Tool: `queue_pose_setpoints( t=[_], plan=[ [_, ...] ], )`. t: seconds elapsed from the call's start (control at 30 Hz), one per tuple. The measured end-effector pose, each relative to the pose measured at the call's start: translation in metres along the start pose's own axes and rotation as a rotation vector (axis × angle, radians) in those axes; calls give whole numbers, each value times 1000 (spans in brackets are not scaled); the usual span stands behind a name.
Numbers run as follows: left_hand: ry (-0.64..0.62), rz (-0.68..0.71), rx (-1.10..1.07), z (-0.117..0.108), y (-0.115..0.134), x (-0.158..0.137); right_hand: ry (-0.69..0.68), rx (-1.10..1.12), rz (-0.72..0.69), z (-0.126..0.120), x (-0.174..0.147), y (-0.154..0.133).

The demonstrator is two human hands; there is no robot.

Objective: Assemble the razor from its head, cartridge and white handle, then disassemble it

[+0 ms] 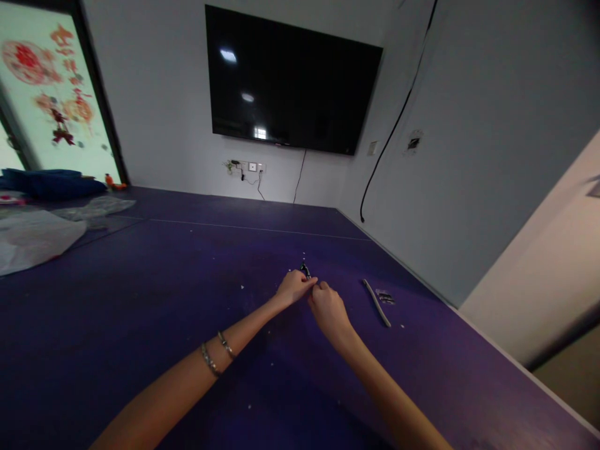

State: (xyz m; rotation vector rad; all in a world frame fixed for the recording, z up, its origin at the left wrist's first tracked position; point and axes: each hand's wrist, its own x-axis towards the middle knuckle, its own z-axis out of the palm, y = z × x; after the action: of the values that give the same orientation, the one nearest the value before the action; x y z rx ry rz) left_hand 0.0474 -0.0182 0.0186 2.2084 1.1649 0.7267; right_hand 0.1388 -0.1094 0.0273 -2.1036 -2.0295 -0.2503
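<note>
The left hand [291, 287] is gripping a small dark object [305, 270] over the purple surface [187, 300], apparently steadying it beside the right hand [327, 303], which is curling inward; whether that one is grasping anything, I cannot tell. Both forearms are reaching forward and converging. A grey stick [377, 305] is lying to the right.

From here I see a wide purple surface [140, 344] with pale crumbs strewn over its middle. A slim grey rod [376, 304] lies right of centre, just beside a small clear packet [385, 297]. Toward the frame's left edge sit a whitish plastic bag [40, 240], crinkled clear wrapping [100, 207] and, behind them, dark blue fabric [51, 184].
</note>
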Motion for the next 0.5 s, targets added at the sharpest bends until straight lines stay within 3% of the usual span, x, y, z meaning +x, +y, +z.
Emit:
queue_pose_setpoints(
  t=[0.2, 0.33, 0.5],
  plan=[
    [-51, -156, 6, -2, -6, 1, 14, -36, -36, 5, -1, -10],
    [-96, -173, 54, -7, -13, 4, 32, 37, -36, 1, -3, -10],
    [-174, -166, 221, -28, -32, 14, 94, 114, 37, -6, -5, 19]
  ],
)
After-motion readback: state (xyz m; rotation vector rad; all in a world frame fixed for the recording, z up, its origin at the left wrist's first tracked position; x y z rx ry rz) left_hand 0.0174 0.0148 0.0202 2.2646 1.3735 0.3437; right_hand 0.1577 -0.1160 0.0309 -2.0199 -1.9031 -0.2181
